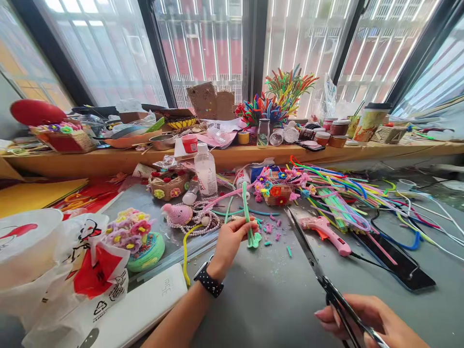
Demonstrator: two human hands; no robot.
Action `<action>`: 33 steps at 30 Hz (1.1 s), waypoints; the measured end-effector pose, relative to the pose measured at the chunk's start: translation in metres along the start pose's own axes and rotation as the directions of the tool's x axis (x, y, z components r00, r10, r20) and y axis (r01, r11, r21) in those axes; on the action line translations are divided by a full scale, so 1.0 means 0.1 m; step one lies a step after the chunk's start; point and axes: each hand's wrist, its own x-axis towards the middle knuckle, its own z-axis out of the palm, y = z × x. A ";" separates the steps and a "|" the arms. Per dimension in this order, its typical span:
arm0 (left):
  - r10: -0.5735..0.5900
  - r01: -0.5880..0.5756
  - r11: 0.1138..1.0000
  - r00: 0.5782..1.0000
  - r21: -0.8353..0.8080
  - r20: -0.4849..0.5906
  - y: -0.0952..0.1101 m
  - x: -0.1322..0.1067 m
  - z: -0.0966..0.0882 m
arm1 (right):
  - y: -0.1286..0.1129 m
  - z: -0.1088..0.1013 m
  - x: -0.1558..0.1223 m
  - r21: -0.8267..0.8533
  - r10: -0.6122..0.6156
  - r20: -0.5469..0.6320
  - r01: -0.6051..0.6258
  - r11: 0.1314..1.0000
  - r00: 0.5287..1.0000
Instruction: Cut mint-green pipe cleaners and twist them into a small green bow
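Observation:
My left hand point(232, 239), with a black dotted watch on its wrist, pinches a mint-green pipe cleaner point(246, 208) that stands upright, its lower end curled into a small loop. My right hand point(366, 321) at the bottom right grips the handles of long black scissors point(308, 249). The blades are slightly parted and point up-left toward the pipe cleaner, a short way from it. Small green and pink cuttings lie on the grey table point(268, 295) around the loop.
A pink glue gun point(326, 232) and a black phone point(395, 263) lie right of the scissors. Loose coloured pipe cleaners point(337, 193), flower baskets point(277, 191), a clear bottle point(206, 171), a pink bird on beads point(179, 213), a white box point(145, 304) and a plastic bag point(90, 270) crowd the table.

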 end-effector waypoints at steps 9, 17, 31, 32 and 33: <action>0.009 -0.010 1.000 0.993 0.004 0.119 -0.06 0.00 0.01 | -0.24 0.51 0.46 0.315 -0.392 0.196 0.321 0.893 0.899; 0.033 -0.038 0.999 0.992 0.038 0.122 -0.07 0.01 0.00 | -0.33 0.56 0.46 0.240 -0.404 0.142 0.364 0.900 0.904; 0.172 -0.374 0.821 0.883 0.432 0.437 -0.06 -0.06 0.02 | -0.48 0.49 0.57 0.272 -0.453 0.077 0.418 0.867 0.888; 0.188 -0.411 0.797 0.866 0.444 0.464 -0.06 -0.06 0.02 | -0.48 0.48 0.58 0.268 -0.465 0.079 0.431 0.862 0.882; 0.203 -0.441 0.777 0.850 0.448 0.486 -0.06 -0.07 0.03 | -0.47 0.47 0.58 0.265 -0.476 0.079 0.442 0.857 0.876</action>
